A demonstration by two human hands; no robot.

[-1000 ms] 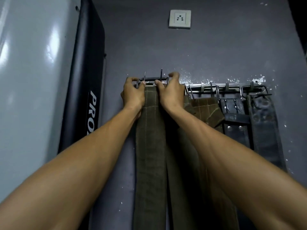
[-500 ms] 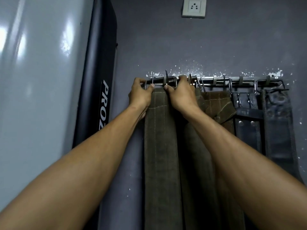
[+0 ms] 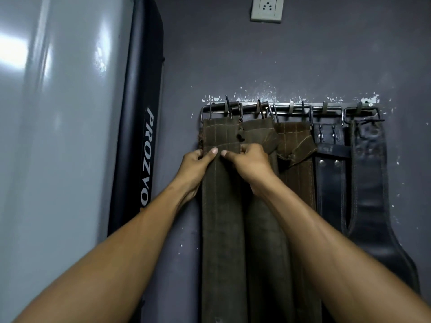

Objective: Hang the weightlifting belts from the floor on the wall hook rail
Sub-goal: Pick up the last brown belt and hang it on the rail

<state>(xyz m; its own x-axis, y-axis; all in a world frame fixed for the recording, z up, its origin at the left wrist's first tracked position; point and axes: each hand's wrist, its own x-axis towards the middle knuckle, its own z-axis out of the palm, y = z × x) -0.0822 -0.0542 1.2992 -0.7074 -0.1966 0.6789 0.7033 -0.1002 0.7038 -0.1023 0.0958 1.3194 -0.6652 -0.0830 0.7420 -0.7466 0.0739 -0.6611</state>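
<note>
**Both hands on the leftmost belt at the hook rail**

Against the grey-purple wall, my two hands meet on the olive-brown stitched canvas weightlifting belt (image 3: 221, 206) that hangs at the left end of the metal hook rail (image 3: 289, 108). My left hand (image 3: 196, 166) curls round the belt's left edge a little below the rail, thumb lying across the front of the fabric, fingers tucked behind where I cannot see them. My right hand (image 3: 250, 163) pinches the same belt at its right edge, thumb on the front and nearly meeting the left thumb, fingers curled behind. So each grip is pinching this belt, neither spread.

The belt's top sits at the rail, its metal buckle over the hooks, and it hangs straight down the wall out of view at the bottom.

Just beside it to the right hangs a second olive canvas belt (image 3: 263, 229), touching the first, then a browner canvas belt (image 3: 296, 145) with a folded flap. Further right hang a dark leather belt with rivets (image 3: 331, 183) and a wide black leather belt (image 3: 370, 194) at the rail's right end.

A white wall socket (image 3: 267, 8) sits above the rail. To the left stands a grey and black padded panel (image 3: 140, 113) with white lettering.
</note>
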